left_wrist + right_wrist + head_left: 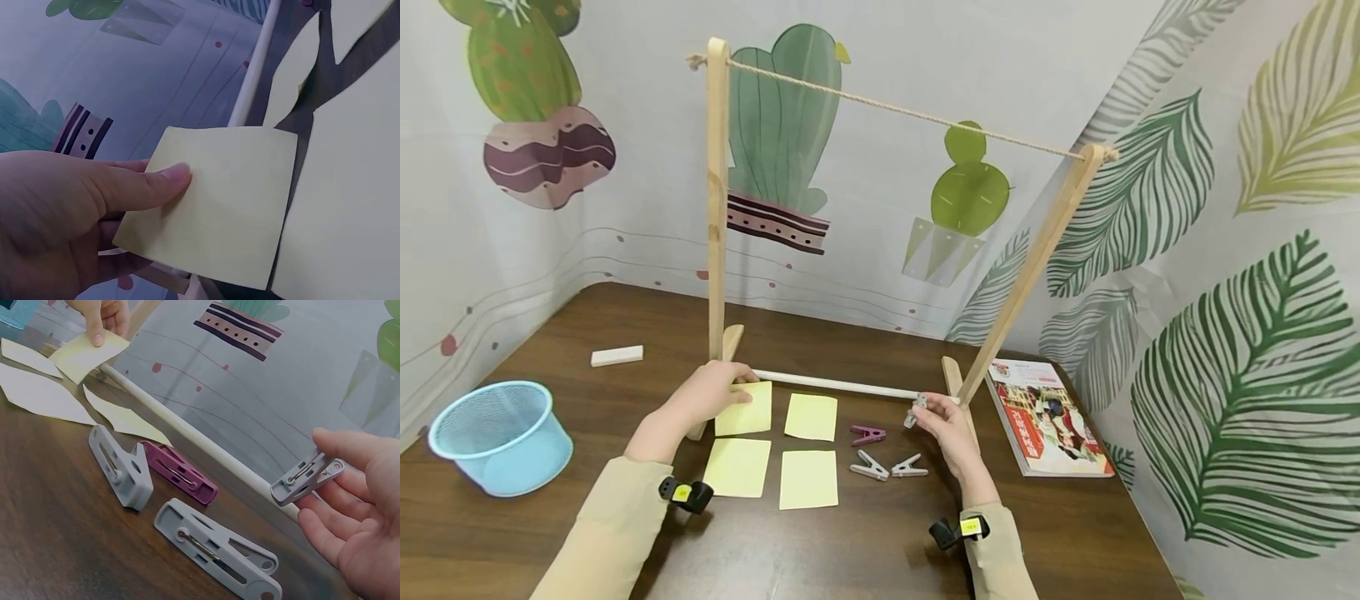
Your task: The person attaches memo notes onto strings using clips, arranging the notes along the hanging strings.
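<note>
My left hand (706, 396) pinches a yellow paper note (234, 200) between thumb and fingers, at the left post. In the left wrist view the thumb lies on the paper's face. Three more yellow notes lie on the table, one of them a note (811, 417) to the right of the held one. My right hand (953, 433) holds a grey clothespin (305, 478) between thumb and fingers, near the right post. Below it on the table lie a purple clothespin (181, 472) and two grey ones, a nearer clothespin (215, 547) and a farther clothespin (122, 467).
A wooden stand (717, 208) carries a rope (895, 107) across its top and a white rod (835, 384) low down. To the left are a blue mesh basket (542, 454) and a white block (617, 356). A book (1052, 417) lies on the right.
</note>
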A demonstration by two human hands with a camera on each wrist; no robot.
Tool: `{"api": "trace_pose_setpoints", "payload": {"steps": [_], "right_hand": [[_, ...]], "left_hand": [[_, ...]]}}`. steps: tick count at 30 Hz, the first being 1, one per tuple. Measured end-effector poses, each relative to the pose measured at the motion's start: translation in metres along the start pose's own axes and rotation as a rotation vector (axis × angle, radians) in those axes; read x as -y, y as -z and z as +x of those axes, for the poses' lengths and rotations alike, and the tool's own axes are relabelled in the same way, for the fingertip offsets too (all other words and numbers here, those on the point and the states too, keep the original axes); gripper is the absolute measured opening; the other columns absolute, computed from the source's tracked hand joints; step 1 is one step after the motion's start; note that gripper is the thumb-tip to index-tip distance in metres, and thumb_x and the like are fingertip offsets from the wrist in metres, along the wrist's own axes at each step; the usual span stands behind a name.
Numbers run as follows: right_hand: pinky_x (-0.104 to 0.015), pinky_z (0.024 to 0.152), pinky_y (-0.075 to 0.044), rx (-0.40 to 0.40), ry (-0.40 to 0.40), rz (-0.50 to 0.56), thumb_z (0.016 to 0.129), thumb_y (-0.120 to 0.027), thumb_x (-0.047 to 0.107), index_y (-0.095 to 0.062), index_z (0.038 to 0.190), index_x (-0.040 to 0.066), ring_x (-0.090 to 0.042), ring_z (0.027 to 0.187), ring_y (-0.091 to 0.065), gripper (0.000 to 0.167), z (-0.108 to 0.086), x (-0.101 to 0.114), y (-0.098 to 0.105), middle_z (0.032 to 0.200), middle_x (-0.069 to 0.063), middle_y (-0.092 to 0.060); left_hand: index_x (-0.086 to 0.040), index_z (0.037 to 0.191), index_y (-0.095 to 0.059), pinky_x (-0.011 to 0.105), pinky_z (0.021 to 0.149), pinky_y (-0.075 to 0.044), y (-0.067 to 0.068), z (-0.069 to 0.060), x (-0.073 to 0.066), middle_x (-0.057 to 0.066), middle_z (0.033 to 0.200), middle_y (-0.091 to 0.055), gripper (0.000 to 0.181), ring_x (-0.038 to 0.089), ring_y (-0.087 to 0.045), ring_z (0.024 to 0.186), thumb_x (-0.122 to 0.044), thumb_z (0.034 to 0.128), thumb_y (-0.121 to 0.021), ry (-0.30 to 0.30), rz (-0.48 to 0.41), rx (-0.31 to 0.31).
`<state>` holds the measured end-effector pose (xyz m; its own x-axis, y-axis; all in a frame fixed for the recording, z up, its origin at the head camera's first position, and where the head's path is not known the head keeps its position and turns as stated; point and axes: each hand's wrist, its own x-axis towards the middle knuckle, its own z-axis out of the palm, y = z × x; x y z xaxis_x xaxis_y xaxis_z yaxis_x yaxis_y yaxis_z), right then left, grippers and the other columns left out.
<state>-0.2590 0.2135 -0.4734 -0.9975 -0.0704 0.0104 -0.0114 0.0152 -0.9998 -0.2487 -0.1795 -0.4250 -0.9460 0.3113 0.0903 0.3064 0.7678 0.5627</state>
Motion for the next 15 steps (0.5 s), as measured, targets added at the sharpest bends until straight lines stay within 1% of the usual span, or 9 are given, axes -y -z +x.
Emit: {"api": "trace_pose_setpoints", "payload": {"steps": [4,9,12,15], "right_hand": [[-0.018,0.079,-0.052,0.000,0.017,-0.001,0.091,-0.059,-0.005,-0.048,0.122,-0.017,-0.004,0.084,-0.062,0.035,0.0007,0.0017,-0.0024,0.092,0.004,-0.060],[-0.018,0.079,-0.052,-0.005,0.017,0.003,0.092,-0.060,-0.002,-0.049,0.121,-0.016,-0.004,0.084,-0.063,0.034,0.0014,0.0044,-0.0035,0.090,0.005,-0.061],[-0.018,0.078,-0.052,-0.007,0.005,0.008,0.094,-0.059,-0.001,-0.048,0.123,-0.016,-0.004,0.083,-0.062,0.035,0.0012,0.0059,-0.0047,0.091,0.004,-0.060],[-0.018,0.079,-0.052,-0.001,0.017,-0.012,0.094,-0.059,0.000,-0.048,0.125,-0.017,-0.004,0.083,-0.061,0.037,0.0006,0.0071,-0.0067,0.091,0.004,-0.059]], "left_hand": [[0.000,0.112,-0.069,0.044,0.078,-0.055,0.0048,-0.0012,-0.0009,0.015,0.102,-0.071,0.025,0.031,-0.066,0.094,-0.009,0.0889,-0.070,-0.010,-0.008,-0.014],[0.001,0.109,-0.071,0.046,0.079,-0.055,0.0091,-0.0019,-0.0037,0.017,0.104,-0.072,0.023,0.034,-0.067,0.096,-0.010,0.0890,-0.070,-0.031,0.004,-0.023],[0.000,0.107,-0.072,0.047,0.081,-0.054,0.0091,-0.0018,-0.0046,0.016,0.103,-0.073,0.020,0.034,-0.067,0.097,-0.009,0.0889,-0.070,-0.034,0.007,-0.033],[-0.001,0.104,-0.073,0.047,0.081,-0.054,0.0070,-0.0020,-0.0055,0.015,0.102,-0.073,0.018,0.033,-0.068,0.096,-0.009,0.0888,-0.070,-0.029,0.007,-0.055]]}}
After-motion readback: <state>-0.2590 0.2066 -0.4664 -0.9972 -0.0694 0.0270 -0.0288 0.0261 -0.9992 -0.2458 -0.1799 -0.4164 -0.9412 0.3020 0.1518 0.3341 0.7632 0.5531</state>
